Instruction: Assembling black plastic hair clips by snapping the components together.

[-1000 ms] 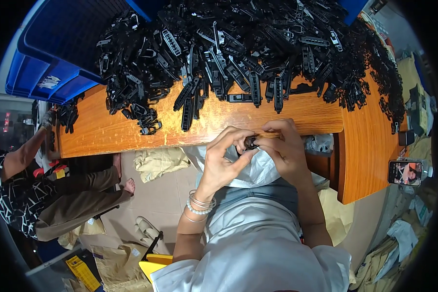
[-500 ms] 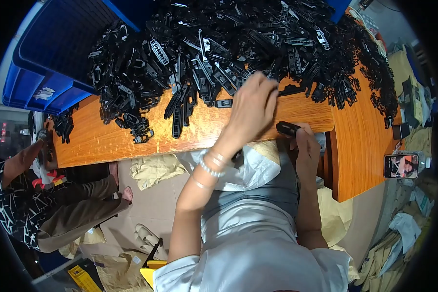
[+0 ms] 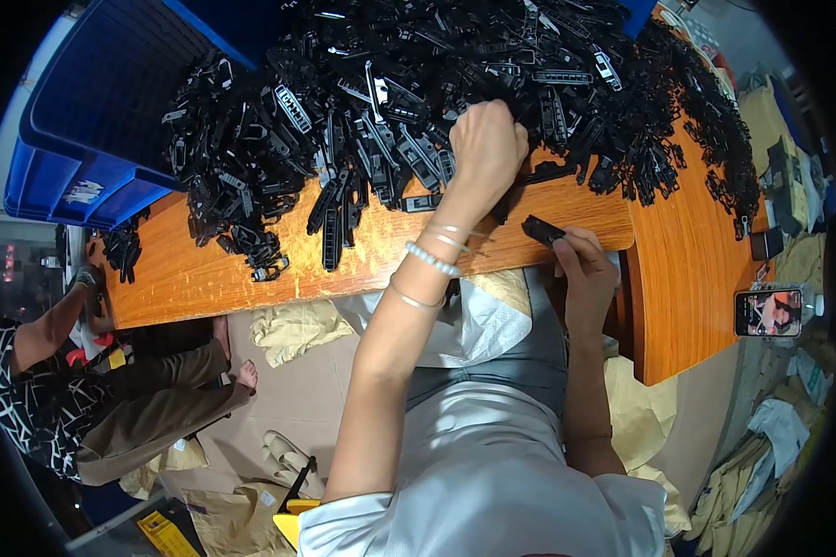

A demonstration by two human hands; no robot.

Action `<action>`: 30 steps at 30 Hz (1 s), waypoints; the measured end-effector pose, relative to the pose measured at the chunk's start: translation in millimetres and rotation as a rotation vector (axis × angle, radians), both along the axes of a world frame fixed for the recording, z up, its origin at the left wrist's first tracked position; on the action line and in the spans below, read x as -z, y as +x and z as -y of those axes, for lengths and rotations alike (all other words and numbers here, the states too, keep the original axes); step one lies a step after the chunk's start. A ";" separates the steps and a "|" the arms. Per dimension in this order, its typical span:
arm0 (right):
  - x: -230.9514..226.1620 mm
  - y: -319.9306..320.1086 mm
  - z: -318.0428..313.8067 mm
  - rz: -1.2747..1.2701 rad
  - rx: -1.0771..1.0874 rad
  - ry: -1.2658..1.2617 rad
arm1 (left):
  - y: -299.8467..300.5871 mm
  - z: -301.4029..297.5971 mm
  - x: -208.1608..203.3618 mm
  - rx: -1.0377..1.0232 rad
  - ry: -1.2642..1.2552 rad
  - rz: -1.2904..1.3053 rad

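Note:
My left hand [image 3: 487,144], with bracelets at the wrist, reaches over the near side of a big heap of small black plastic parts [image 3: 418,153]. Its fingers curl down among the parts, and their tips are hidden, so what they grip does not show. Closer to me, at the table's front edge, my right hand [image 3: 587,265] pinches a short black plastic piece [image 3: 541,230] between thumb and fingers. That piece is held just above the wooden table [image 3: 576,204].
Blue crates [image 3: 93,139] stand at the left behind the heap. At far left another person's arm [image 3: 51,320] rests by the table end. A phone [image 3: 768,314] stands beyond the right edge. Brown bags [image 3: 302,332] lie on the floor.
My left hand has moved farther away, deeper into the heap. My right hand has raised the black plastic piece slightly and turned it, moving it a little away from me.

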State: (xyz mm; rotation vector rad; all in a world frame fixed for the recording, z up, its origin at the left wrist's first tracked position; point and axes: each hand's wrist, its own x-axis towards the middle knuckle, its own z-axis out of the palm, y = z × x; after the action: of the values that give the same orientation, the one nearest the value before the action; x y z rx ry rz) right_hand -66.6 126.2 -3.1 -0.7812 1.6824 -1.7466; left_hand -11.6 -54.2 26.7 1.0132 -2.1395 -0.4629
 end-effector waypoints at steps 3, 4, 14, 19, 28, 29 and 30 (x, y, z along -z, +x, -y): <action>4.0 -4.5 2.1 0.068 0.012 0.026 | 16.5 -11.2 0.3 0.031 0.225 -0.104; 4.0 -5.8 2.9 0.084 0.000 0.059 | 22.4 -17.0 1.7 0.032 0.227 -0.101; -0.1 -4.0 15.9 -0.302 0.002 0.114 | 63.4 -59.5 29.4 0.086 0.778 -0.972; -14.2 -0.9 13.9 0.086 0.051 -0.093 | 76.2 -62.4 22.9 0.140 0.678 -0.903; -29.6 6.5 15.3 0.360 -0.229 -0.100 | 88.1 -87.5 13.1 0.233 0.420 -0.532; -30.0 7.2 15.6 0.359 -0.228 -0.099 | 88.7 -88.4 13.3 0.234 0.420 -0.503; -30.5 7.7 15.9 0.363 -0.211 -0.101 | 88.9 -88.8 13.4 0.236 0.420 -0.475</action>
State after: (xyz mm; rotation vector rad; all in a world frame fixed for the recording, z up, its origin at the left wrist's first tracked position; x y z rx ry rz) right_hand -58.9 110.2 27.4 -0.6152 1.2358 -1.7135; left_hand 77.3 34.5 13.3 0.7640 -1.7662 -1.1803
